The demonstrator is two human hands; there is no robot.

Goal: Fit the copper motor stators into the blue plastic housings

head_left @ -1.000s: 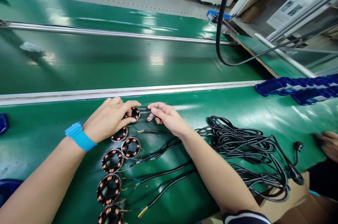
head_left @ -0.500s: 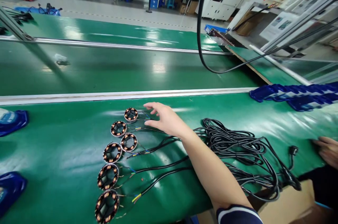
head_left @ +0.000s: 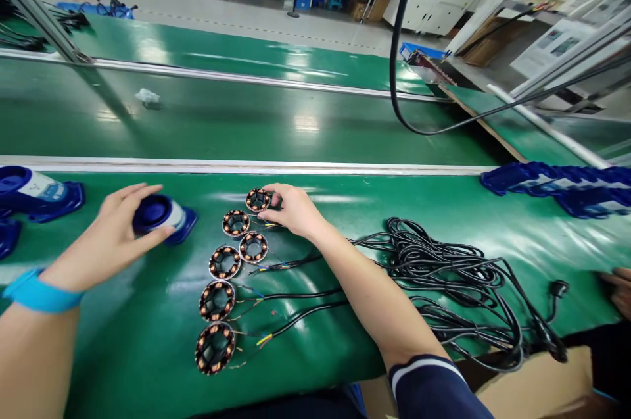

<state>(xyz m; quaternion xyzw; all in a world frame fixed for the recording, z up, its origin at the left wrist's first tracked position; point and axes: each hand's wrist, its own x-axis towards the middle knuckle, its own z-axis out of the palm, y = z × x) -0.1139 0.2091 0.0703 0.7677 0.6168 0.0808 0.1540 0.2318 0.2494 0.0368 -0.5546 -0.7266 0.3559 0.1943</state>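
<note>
**Left hand (head_left: 121,221) around a blue housing (head_left: 158,212), right hand (head_left: 296,212) at the farthest copper-wound ring (head_left: 252,199)**

In the head view, the left hand has thumb and fingers clamped on the blue housing, near the far edge of the bench (head_left: 133,346) and left of the rings. The wide span seems suited to its bulky round body. The right hand pinches the farthest ring between forefinger and thumb at the far and near rims, probably to steady it with the centre kept clear.

The five other rings (head_left: 203,346) stand in a staggered column running from there toward the near edge, their thin leads pointing right. Black cables (head_left: 436,268) reach in from a heap toward the right end, stripped ends facing those leads, apparently so that the wires lie close to each other.

The right hand covers most of the farthest ring's leads, and its forearm crosses several cables. Whether any lead already joins a cable is too small to tell. The left hand hides part of the housing, and whether its base touches the bench is unclear. More housings (head_left: 46,194) at the left are cut off by the frame, as is another person's hand (head_left: 622,291) at the right.
</note>
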